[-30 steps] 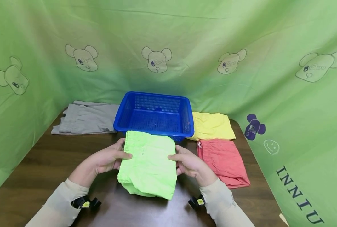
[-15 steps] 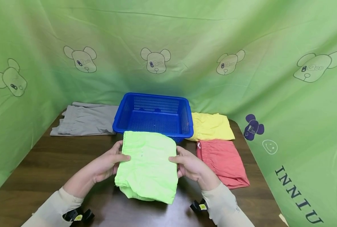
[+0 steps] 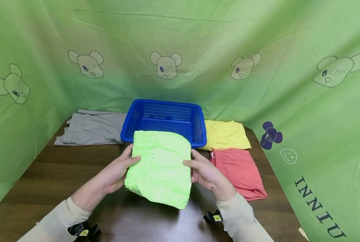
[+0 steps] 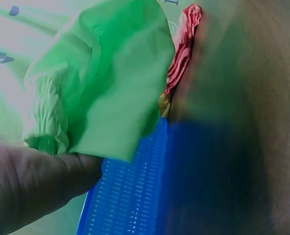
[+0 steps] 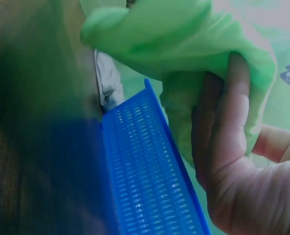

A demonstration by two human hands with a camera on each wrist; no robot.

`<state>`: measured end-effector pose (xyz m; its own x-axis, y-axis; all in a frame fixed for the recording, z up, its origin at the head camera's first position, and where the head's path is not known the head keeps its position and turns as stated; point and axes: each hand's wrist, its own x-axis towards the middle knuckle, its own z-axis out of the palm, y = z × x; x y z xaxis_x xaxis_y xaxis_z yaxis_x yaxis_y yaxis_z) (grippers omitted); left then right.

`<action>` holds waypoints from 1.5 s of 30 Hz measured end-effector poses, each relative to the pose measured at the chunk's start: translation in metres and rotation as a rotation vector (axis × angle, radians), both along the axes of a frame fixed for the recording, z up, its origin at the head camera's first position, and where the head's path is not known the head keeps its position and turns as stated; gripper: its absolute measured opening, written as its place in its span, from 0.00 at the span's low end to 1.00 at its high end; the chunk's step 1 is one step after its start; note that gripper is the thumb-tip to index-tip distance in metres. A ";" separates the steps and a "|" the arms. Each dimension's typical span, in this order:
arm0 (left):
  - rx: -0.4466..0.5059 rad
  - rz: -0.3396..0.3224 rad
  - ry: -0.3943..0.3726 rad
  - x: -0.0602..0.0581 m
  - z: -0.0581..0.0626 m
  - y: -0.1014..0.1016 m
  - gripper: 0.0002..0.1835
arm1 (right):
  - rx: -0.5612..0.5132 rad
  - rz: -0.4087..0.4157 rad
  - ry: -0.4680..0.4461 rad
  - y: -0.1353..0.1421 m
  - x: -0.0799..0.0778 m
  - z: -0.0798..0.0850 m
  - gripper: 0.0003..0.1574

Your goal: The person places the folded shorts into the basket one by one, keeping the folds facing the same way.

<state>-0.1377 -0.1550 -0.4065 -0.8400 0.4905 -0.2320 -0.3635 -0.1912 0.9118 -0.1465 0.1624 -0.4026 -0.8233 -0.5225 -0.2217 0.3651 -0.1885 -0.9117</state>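
Folded lime-green shorts (image 3: 160, 168) with a gathered elastic waistband are held up above the table, just in front of the blue basket (image 3: 202, 129). My left hand (image 3: 117, 173) pinches their left edge, thumb on the front face. At the opposite edge my right hand (image 3: 208, 173) grips them, thumb in front and fingers behind. In the right wrist view, the fingers (image 5: 233, 117) press into the underside of the green cloth (image 5: 184, 39). The left wrist view shows the thumb side of the left hand (image 4: 37, 181) by the waistband. The shorts' top edge hides part of the basket's near rim.
Grey folded clothing (image 3: 92, 127) lies left of the basket. Yellow folded clothing (image 3: 226, 134) lies to its right, with red folded shorts (image 3: 239, 173) nearer on the brown table (image 3: 56, 171). A green printed curtain (image 3: 216, 33) encloses the back and sides.
Both hands have raised the green shorts slightly toward the basket over the last half second, after a small dip before that. The basket and other clothes have stayed in place.
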 end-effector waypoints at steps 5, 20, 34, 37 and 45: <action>-0.021 -0.024 0.018 -0.007 0.001 -0.001 0.36 | 0.031 -0.037 -0.017 -0.001 -0.003 0.000 0.31; -0.076 0.003 0.056 -0.036 0.011 0.003 0.36 | 0.026 -0.072 0.019 -0.008 -0.013 0.008 0.39; -0.101 -0.025 0.081 -0.056 0.030 0.008 0.36 | -0.065 -0.122 0.053 -0.001 -0.033 0.018 0.36; -0.104 -0.014 0.079 -0.060 0.030 0.009 0.35 | -0.086 -0.133 0.039 0.001 -0.037 0.017 0.36; -0.143 0.056 0.072 -0.071 0.035 0.008 0.32 | -0.090 -0.147 0.053 0.001 -0.048 0.020 0.36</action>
